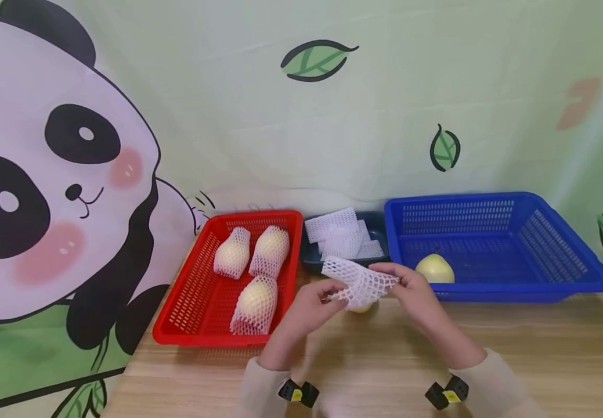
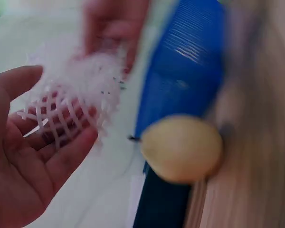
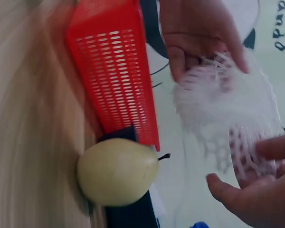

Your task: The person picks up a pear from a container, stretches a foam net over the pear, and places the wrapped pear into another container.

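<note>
Your left hand (image 1: 314, 302) and right hand (image 1: 411, 287) grip opposite sides of a white foam net (image 1: 360, 283), holding it up between them. The bare pear (image 3: 118, 172) stands stem-up on the surface (image 1: 364, 360) below the net, near but apart from both hands, in front of the dark tray (image 1: 309, 255) and between the red basket (image 1: 209, 307) and blue basket (image 1: 510, 249).

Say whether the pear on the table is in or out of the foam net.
Out: both wrist views show the pear bare, apart from the foam net.
</note>
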{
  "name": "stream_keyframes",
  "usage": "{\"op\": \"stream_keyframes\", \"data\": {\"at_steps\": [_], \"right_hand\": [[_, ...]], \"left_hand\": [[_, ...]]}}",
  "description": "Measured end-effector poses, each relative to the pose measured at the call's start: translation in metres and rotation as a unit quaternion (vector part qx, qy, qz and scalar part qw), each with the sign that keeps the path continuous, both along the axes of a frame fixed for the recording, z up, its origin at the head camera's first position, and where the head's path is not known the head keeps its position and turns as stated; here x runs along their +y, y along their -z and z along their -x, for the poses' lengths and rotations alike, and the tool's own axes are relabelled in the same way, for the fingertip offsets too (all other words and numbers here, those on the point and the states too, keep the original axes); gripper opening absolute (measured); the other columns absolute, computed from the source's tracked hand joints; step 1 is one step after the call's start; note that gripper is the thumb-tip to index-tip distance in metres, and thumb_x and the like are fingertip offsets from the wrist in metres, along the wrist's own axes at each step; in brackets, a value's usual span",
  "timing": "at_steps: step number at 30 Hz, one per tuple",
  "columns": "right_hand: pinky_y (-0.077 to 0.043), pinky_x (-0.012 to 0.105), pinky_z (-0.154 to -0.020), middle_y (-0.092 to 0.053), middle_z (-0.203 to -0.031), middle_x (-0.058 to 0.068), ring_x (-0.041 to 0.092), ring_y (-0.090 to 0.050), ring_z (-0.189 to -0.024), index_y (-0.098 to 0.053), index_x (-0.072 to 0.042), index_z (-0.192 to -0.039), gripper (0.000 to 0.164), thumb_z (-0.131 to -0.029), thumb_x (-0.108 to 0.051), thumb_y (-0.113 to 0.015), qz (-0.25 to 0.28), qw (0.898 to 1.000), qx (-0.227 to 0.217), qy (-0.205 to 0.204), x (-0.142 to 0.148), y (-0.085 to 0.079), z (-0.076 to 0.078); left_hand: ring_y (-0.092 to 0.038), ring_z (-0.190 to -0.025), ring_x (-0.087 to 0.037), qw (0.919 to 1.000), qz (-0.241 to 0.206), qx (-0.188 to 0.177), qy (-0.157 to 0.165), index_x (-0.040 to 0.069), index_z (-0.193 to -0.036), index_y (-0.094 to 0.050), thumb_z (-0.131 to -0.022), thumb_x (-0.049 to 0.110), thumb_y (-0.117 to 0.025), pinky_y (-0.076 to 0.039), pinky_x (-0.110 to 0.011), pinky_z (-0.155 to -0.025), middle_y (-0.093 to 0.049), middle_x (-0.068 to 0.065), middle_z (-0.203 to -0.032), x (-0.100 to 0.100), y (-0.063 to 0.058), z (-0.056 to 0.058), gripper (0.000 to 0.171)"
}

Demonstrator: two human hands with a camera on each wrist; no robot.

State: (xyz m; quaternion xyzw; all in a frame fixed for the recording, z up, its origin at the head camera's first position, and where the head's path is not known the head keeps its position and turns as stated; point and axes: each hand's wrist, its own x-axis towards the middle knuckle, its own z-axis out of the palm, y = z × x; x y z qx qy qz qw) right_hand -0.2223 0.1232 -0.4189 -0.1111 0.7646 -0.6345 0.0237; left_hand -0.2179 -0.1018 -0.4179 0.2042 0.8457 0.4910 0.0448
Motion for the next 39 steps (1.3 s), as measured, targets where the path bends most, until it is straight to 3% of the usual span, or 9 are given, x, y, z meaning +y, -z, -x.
{"op": "stream_keyframes", "data": {"at_steps": [2, 7, 12, 15, 18, 21, 28, 36, 39], "right_hand": [[-0.053, 0.015, -0.084, -0.066, -0.129, 0.029, -0.010, -0.059, -0.096, -0.064, 0.008, -0.127, 0.033, -0.096, 0.004, -0.052, -0.029, 0.998, 0.030, -0.039, 0.005, 0.003, -0.005], [-0.057, 0.025, -0.086, -0.075, -0.116, 0.019, 0.002, -0.065, -0.099, -0.073, -0.002, -0.112, 0.031, -0.088, 0.009, -0.056, -0.165, 0.963, 0.175, -0.123, 0.014, 0.019, -0.017], [-0.058, 0.047, -0.092, -0.076, -0.098, 0.004, 0.024, -0.070, -0.098, -0.074, -0.011, -0.097, 0.026, -0.079, 0.006, -0.068, -0.341, 0.846, 0.396, -0.109, 0.016, 0.031, -0.019], [-0.055, 0.053, -0.096, -0.071, -0.093, 0.000, 0.024, -0.067, -0.098, -0.070, -0.013, -0.089, 0.016, -0.077, -0.003, -0.074, -0.431, 0.775, 0.455, -0.077, 0.016, 0.031, -0.016], [-0.055, 0.052, -0.099, -0.068, -0.096, 0.003, 0.025, -0.066, -0.101, -0.067, -0.011, -0.086, 0.013, -0.077, -0.008, -0.076, -0.483, 0.736, 0.471, -0.058, 0.014, 0.028, -0.012], [-0.056, 0.047, -0.098, -0.068, -0.102, 0.009, 0.028, -0.066, -0.104, -0.065, -0.005, -0.090, 0.016, -0.076, -0.005, -0.074, -0.486, 0.744, 0.457, -0.036, 0.010, 0.025, -0.011], [-0.058, 0.047, -0.094, -0.066, -0.114, 0.019, 0.036, -0.064, -0.112, -0.060, 0.002, -0.102, 0.027, -0.077, -0.001, -0.071, -0.462, 0.823, 0.331, 0.009, -0.010, 0.035, -0.008], [-0.057, 0.044, -0.097, -0.065, -0.111, 0.024, 0.037, -0.064, -0.110, -0.059, 0.007, -0.100, 0.027, -0.075, 0.003, -0.069, -0.454, 0.813, 0.359, 0.069, -0.018, 0.055, 0.000], [-0.056, 0.046, -0.099, -0.066, -0.111, 0.026, 0.039, -0.064, -0.110, -0.059, 0.009, -0.102, 0.025, -0.079, 0.002, -0.066, -0.449, 0.825, 0.337, 0.061, -0.018, 0.057, 0.003]], "left_hand": [[-0.068, -0.094, -0.019, 0.9874, 0.125, 0.094, 0.020, 0.005, -0.110, -0.074, -0.091, 0.011, -0.070, -0.059, -0.028, -0.088, -0.075, -0.012, -0.109, -0.002, 0.003, -0.006, 0.020], [-0.067, -0.093, -0.019, 0.8984, 0.344, 0.270, 0.041, 0.017, -0.100, -0.072, -0.089, 0.022, -0.075, -0.059, -0.029, -0.078, -0.073, -0.003, -0.103, -0.002, 0.009, -0.017, 0.012], [-0.071, -0.106, -0.023, 0.8440, 0.416, 0.339, 0.018, 0.015, -0.095, -0.072, -0.086, 0.028, -0.079, -0.062, -0.035, -0.087, -0.073, -0.007, -0.113, 0.001, 0.018, -0.022, 0.017], [-0.069, -0.120, -0.029, 0.8357, 0.426, 0.346, -0.003, 0.013, -0.090, -0.072, -0.084, 0.027, -0.080, -0.062, -0.041, -0.093, -0.071, -0.013, -0.127, 0.003, 0.022, -0.023, 0.017], [-0.066, -0.127, -0.033, 0.8371, 0.426, 0.342, -0.030, 0.013, -0.084, -0.070, -0.084, 0.026, -0.080, -0.061, -0.043, -0.097, -0.068, -0.017, -0.134, 0.005, 0.023, -0.021, 0.016], [-0.061, -0.132, -0.035, 0.8482, 0.415, 0.324, -0.054, 0.013, -0.084, -0.069, -0.084, 0.026, -0.079, -0.057, -0.043, -0.104, -0.064, -0.019, -0.138, 0.010, 0.020, -0.015, 0.016], [-0.055, -0.140, -0.038, 0.8854, 0.378, 0.260, -0.072, 0.012, -0.087, -0.070, -0.085, 0.026, -0.077, -0.053, -0.048, -0.108, -0.059, -0.020, -0.146, 0.021, 0.019, 0.007, 0.015], [-0.057, -0.137, -0.039, 0.9071, 0.343, 0.228, -0.085, 0.010, -0.081, -0.068, -0.083, 0.018, -0.072, -0.054, -0.054, -0.107, -0.061, -0.023, -0.142, 0.025, 0.034, 0.022, 0.009], [-0.058, -0.133, -0.037, 0.9203, 0.322, 0.206, -0.084, 0.009, -0.081, -0.068, -0.083, 0.018, -0.071, -0.058, -0.048, -0.101, -0.062, -0.022, -0.139, 0.024, 0.041, 0.024, 0.009]]}}
